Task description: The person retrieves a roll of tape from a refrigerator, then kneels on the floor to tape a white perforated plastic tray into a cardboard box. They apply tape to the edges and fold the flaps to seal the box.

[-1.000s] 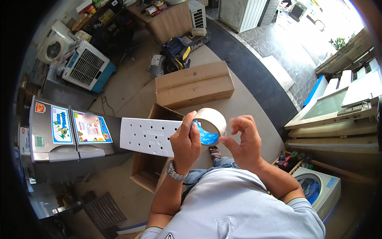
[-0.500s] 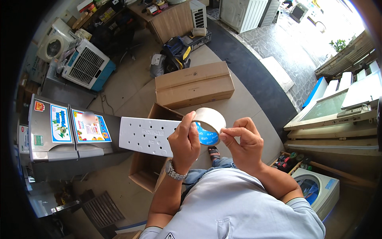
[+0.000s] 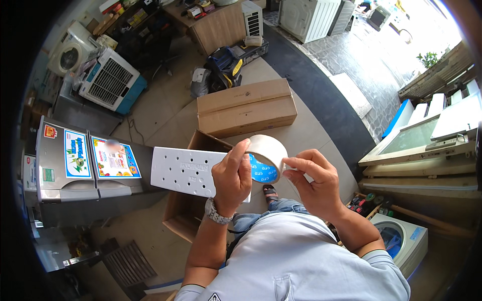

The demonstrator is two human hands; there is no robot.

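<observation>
Concrete floor (image 3: pixel 165 113) fills the middle of the head view, dark mat strip (image 3: pixel 321 90) running diagonally at upper right; grey fridge (image 3: pixel 85 175) lies at left with coloured stickers on its doors; white washing machine (image 3: pixel 404 241) with a round blue door sits at lower right; stacked white panels (image 3: pixel 427 145) along the right edge; white air cooler (image 3: pixel 110 80) with a louvred front at upper left, wooden desk (image 3: pixel 221 25) behind it at top; long closed cardboard box (image 3: pixel 246 108) lies on the floor ahead of the person; open cardboard box (image 3: pixel 193 210) just below it, flaps up, partly hidden; white perforated panel (image 3: pixel 183 171) lies across the open box, its right end behind the left hand; person's grey shirt (image 3: pixel 301 266) and jeans fill the bottom centre; left hand (image 3: pixel 232 178), wristwatch (image 3: pixel 217 213) on it, is wrapped around the tape roll (image 3: pixel 268 153), fingers curled over the rim and pressed against it, so a firm hold; roll is beige with a blue inner core, held up at chest height over the open box, between both hands; right hand (image 3: pixel 314 183) is just beside the roll's right edge, thumb and forefinger pressed together at the rim, pinching what looks like the loose tape end, too small to confirm.
</observation>
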